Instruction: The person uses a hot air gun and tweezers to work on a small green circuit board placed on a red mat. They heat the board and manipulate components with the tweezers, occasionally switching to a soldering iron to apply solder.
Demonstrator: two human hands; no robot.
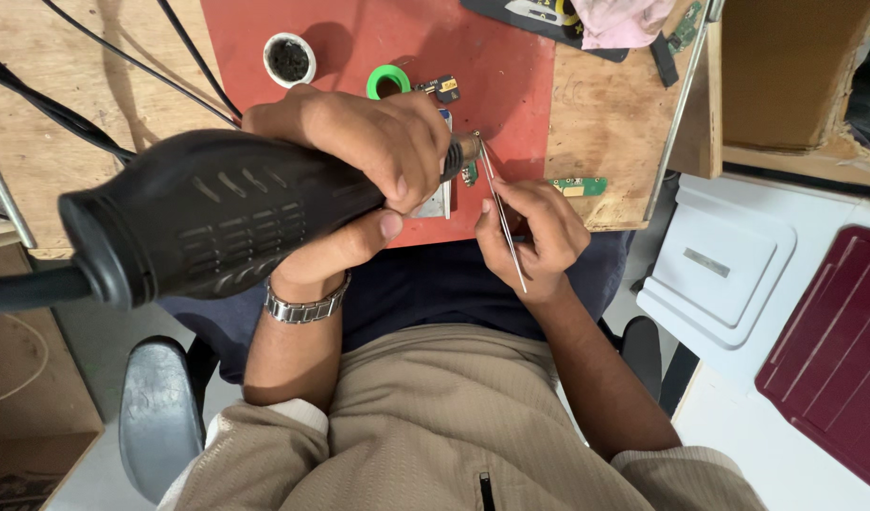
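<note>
The left hand (pixel 359 151) wraps the bulky heat gun (pixel 217 213), the right hand (pixel 534 232) pinches thin tweezers (pixel 501 213); the small board (pixel 469 173), at 12 o'clock from the right hand, looks light and fragile, best taken by its edges

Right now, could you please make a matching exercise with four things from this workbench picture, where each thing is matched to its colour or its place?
Things:
1. hot air gun
2. tweezers
3. tape roll
4. small round tin

Colour or place:
A. green, on the red mat
B. thin metal, in the right hand
C. white rim, dark inside
D. black, gripped by the left hand

Pairs: 1-D, 2-B, 3-A, 4-C
</note>
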